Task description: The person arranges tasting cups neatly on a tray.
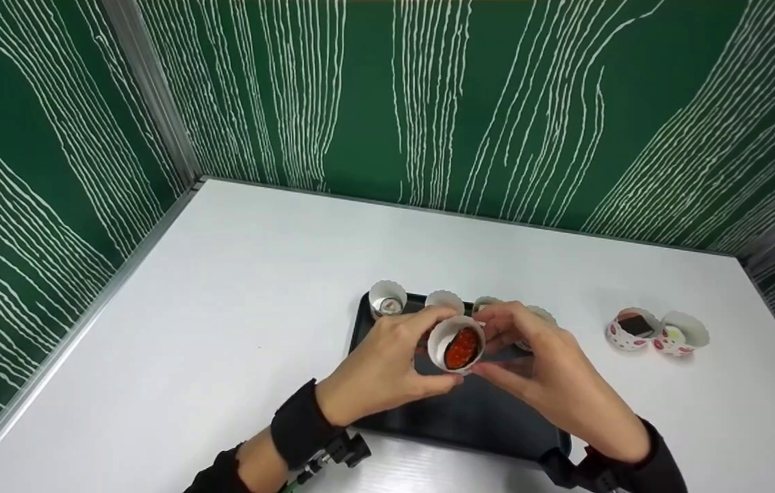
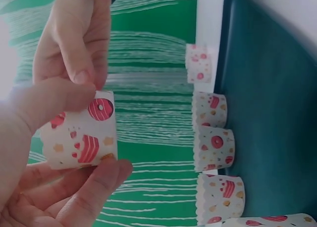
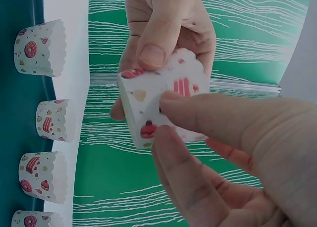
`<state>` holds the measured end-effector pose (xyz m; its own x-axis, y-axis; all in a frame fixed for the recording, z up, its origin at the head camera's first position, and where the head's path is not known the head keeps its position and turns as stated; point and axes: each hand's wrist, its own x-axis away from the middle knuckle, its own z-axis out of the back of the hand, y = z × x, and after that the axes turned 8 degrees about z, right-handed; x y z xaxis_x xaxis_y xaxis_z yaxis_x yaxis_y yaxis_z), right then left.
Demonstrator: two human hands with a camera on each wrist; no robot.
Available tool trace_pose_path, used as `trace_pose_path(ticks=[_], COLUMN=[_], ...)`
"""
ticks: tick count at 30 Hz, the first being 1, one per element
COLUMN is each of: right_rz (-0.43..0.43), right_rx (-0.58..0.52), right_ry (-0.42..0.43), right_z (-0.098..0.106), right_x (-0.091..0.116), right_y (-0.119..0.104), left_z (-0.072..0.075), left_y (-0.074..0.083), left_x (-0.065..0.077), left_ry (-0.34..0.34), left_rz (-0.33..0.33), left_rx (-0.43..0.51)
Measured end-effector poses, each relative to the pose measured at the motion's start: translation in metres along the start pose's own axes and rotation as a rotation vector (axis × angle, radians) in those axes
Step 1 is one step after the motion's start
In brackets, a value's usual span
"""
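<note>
Above the tray, both hands hold a white paper baking cup point(image 1: 437, 346) printed with pink cakes and donuts. Inside it lies a piece with a glossy red-orange top and a dark edge, like roe sushi point(image 1: 461, 348). My left hand point(image 1: 387, 359) grips the cup from the left, thumb on one side and fingers on the other. From the right, my right hand point(image 1: 558, 373) pinches the wall; its thumb and forefinger show against the printed side in the right wrist view. The cup's mouth faces the head camera, while its base appears at the right in the left wrist view.
A black tray point(image 1: 469, 418) lies below the hands. Several similar cups line its far edge, one point(image 1: 387, 298) at the left corner, partly hidden by the hands. To the right stand a cup with a dark square point(image 1: 634, 330) and another cup point(image 1: 682, 333) on the white table point(image 1: 223, 301).
</note>
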<state>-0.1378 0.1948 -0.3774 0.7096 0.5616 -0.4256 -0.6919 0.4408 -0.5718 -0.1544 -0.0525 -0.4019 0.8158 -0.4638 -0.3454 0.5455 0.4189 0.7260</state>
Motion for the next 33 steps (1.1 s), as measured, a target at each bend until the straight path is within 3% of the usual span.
trace_pose_path(ticks=[7, 12, 17, 24, 33], right_rz=[0.063, 0.132, 0.117, 0.179, 0.200], right_rx=[-0.011, 0.019, 0.031, 0.099, 0.154], right_ry=[0.022, -0.018, -0.098, -0.038, -0.030], right_z=[0.000, 0.006, 0.023, 0.047, 0.066], right_x=[0.001, 0.005, 0.010, 0.026, 0.045], right_y=[-0.001, -0.003, -0.011, -0.026, -0.039], left_z=[-0.002, 0.001, 0.009, 0.017, 0.000], left_y=[0.001, 0.005, 0.008, 0.004, -0.004], left_x=[-0.002, -0.004, -0.007, -0.008, -0.022], left_ry=[-0.009, -0.071, -0.127, -0.224, -0.355], left_rz=[-0.028, -0.063, -0.091, -0.037, 0.006], left_rx=[-0.003, -0.120, -0.203, -0.306, -0.440])
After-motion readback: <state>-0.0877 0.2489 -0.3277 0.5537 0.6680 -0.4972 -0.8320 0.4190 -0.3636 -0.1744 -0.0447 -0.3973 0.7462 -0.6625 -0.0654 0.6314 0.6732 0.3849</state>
